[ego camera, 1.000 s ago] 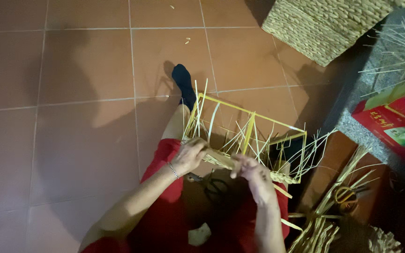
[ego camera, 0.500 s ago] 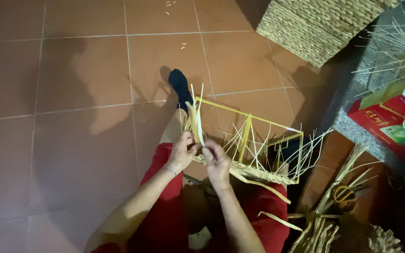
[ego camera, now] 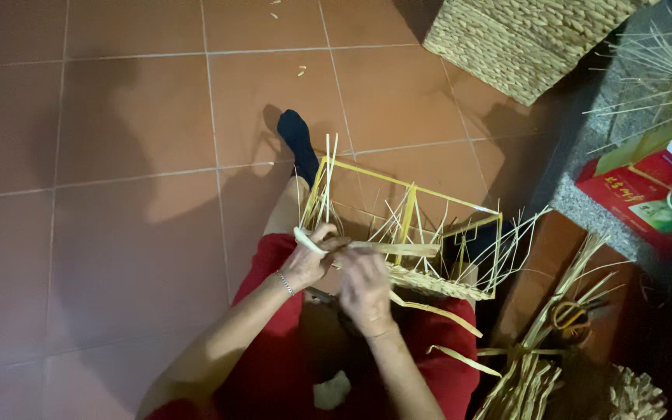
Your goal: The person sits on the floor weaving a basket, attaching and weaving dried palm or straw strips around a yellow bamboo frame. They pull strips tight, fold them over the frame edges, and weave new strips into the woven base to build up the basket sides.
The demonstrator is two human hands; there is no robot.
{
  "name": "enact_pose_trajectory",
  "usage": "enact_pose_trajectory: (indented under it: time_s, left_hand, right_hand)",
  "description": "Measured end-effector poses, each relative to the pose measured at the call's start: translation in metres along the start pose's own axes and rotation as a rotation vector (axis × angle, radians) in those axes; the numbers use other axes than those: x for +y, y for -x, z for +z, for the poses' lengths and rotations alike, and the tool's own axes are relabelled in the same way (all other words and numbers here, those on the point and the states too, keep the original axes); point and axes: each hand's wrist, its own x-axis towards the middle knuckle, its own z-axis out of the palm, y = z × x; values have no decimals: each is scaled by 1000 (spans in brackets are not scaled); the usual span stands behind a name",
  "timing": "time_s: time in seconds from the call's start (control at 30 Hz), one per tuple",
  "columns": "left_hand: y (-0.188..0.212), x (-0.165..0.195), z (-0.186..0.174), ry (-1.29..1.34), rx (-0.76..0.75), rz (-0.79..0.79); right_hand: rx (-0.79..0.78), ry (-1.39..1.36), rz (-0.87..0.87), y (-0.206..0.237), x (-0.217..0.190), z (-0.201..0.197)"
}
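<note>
Seated on the tiled floor [ego camera: 118, 233], the person's left hand [ego camera: 309, 260] pinched a straw strand [ego camera: 383, 249]; the right hand [ego camera: 363, 292] gripped the half-woven basket frame [ego camera: 410, 233] on their lap. Only its near base was woven; the upright spokes stood bare.

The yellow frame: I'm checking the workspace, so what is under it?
Under the yellow frame show the person's legs, red clothing and tiled floor. The lap beneath its woven edge is hidden.
</note>
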Motion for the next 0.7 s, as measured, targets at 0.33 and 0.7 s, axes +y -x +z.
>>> enact_pose_trajectory:
  time_s: [0.33, 0.7]
  left_hand:
    - [11, -26, 10, -189, 34, 186]
    - [-41, -6, 4, -65, -168, -341]
  right_hand:
    - [-32, 452, 197, -11, 36, -9]
    - [-121, 209, 316, 61, 51, 24]
